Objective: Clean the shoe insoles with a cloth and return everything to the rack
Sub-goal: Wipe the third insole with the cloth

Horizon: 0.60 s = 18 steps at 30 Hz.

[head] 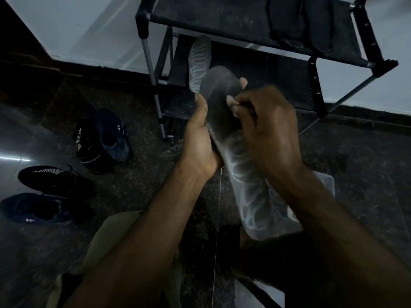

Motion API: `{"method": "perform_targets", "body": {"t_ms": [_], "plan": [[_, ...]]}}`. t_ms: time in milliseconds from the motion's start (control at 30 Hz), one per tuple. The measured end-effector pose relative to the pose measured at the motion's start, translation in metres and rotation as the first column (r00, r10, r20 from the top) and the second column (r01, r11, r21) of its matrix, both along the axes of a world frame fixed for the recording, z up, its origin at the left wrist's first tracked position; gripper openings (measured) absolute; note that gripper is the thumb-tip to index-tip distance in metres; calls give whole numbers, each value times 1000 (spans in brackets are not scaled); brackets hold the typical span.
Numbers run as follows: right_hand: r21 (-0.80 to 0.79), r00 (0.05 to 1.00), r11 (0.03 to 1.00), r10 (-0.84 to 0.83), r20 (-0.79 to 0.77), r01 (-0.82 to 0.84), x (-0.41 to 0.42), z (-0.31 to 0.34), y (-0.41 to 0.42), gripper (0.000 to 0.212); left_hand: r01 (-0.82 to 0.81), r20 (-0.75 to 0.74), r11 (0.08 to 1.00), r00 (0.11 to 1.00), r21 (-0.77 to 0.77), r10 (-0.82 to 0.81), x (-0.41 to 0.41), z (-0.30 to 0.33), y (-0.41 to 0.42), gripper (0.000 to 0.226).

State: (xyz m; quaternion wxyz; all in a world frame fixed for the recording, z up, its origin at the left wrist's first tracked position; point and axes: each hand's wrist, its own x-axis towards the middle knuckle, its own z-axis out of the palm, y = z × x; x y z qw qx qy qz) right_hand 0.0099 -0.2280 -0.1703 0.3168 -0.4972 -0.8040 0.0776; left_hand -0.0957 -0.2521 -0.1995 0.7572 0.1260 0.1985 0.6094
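Note:
My left hand (200,138) grips a dark insole (219,90) from the left, and a fingertip shows past its right edge. My right hand (266,130), blurred, has its fingers curled, with thumb and forefinger pinching at the insole's right side; I cannot make out a cloth in it. A second insole (251,192) with a white looping pattern lies below my hands. A third patterned insole (200,61) leans on the lower shelf of the black shoe rack (142,21), just behind the held one.
Several dark shoes stand on the dark stone floor at left: one pair (104,136) near the rack leg, another (46,194) nearer me. Dark items (287,21) lie on the rack's upper shelf. A pale flat rectangular thing (324,185) lies under my right forearm. My knee (111,236) is at the bottom.

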Motion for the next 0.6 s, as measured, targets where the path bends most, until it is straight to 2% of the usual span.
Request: {"method": "perform_targets", "body": {"t_ms": [200, 367, 500, 567, 600], "plan": [[-57, 987, 986, 153, -38, -155, -3, -10, -48, 35, -99, 13, 995, 995, -2, 99, -8, -8, 3, 64], [53, 995, 993, 103, -5, -102, 2, -3, -18, 32, -44, -13, 998, 999, -38, 44, -1, -3, 1, 70], [98, 999, 995, 33, 28, -36, 3, 1, 20, 17, -149, -190, 981, 974, -126, 124, 1, -1, 3, 59], [87, 998, 995, 46, 38, -50, 4, -2, 17, 20, -173, -189, 974, 971, -144, 145, -1, -4, 4, 60], [83, 997, 995, 56, 47, -60, 4, -5, 8, 24, -140, -136, 982, 983, -126, 123, -2, -3, 4, 64]]}}
